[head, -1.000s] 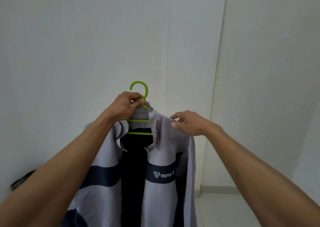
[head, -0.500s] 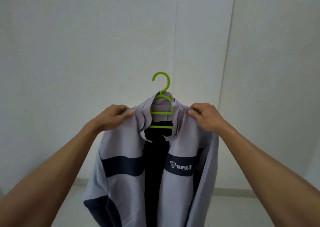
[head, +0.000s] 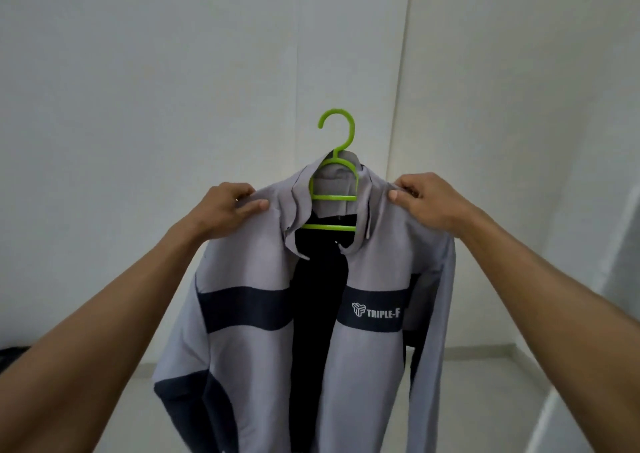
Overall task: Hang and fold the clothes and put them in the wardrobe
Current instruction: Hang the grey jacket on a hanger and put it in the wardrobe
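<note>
You held the jacket up in front of you at arm's length, before a pale wall, already draped on the green hanger. Your left hand pinched the cloth at one shoulder, fingers curled over the seam and thumb on the front; your right hand gripped the other shoulder the same way. The hands were well apart, one at each end of the hanger.

The jacket looked light and soft, judging by how limply the front panels and sleeves hung and how the collar had crumpled around the hanger's neck. Cloth like that probably slides on smooth plastic, so the shoulders were a sensible hold for squaring it up. For carrying, the bare hook standing clear above the collar seemed the better place to grip, since it would take the weight without dragging the fabric off.

No wardrobe, rail or basket was in view, so you could not tell what they held.
</note>
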### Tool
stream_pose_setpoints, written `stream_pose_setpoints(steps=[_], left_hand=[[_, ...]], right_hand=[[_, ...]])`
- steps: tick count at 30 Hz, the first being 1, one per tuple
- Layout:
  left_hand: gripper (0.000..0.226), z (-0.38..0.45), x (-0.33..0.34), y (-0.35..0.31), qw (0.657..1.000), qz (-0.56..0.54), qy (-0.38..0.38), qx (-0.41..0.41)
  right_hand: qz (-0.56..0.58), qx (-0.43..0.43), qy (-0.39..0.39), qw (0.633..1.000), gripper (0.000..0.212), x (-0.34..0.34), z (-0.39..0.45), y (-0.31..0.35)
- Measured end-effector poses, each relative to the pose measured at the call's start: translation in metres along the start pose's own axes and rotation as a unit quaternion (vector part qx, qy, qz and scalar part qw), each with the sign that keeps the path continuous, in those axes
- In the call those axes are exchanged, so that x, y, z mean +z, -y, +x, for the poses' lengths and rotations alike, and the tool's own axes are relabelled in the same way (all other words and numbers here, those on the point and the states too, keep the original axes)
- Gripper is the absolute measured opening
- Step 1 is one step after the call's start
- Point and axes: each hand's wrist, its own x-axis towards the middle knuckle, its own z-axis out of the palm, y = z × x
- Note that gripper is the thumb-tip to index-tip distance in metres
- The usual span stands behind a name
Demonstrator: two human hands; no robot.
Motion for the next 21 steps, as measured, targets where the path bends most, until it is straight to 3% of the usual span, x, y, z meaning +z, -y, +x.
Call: stream_pose_setpoints(steps=[4,7,9,13,17,21], left_hand=[[0.043,0.013,0.022,-0.015,0.998,-0.054,0.016,0.005],[0.05,0.023,0.042,-0.028,0.996,-0.081,0.006,0.026],[0.044,0.03,0.052,-0.036,0.994,-0.082,0.038,0.054],[0.023,0.035,0.077,-0.055,0.973,-0.13,0.129,0.137],[0.027,0.027,0.108,-0.097,0.948,-0.199,0.133,0.211],[0.027,0.013,0.141,-0.142,0.937,-0.239,0.129,0.22]], right_hand=[[-0.031,0.03,-0.032,0.999,0.027,-0.021,-0.02,-0.012],[-0.02,0.069,0.006,0.997,0.023,-0.041,-0.041,-0.009],[-0.002,0.095,0.032,0.995,0.02,-0.051,-0.059,-0.006],[0.038,0.138,-0.052,0.988,0.029,-0.063,-0.099,0.001],[0.026,0.203,-0.079,0.976,0.032,-0.076,-0.148,0.015],[-0.005,0.279,-0.089,0.956,0.024,-0.096,-0.196,0.032]])
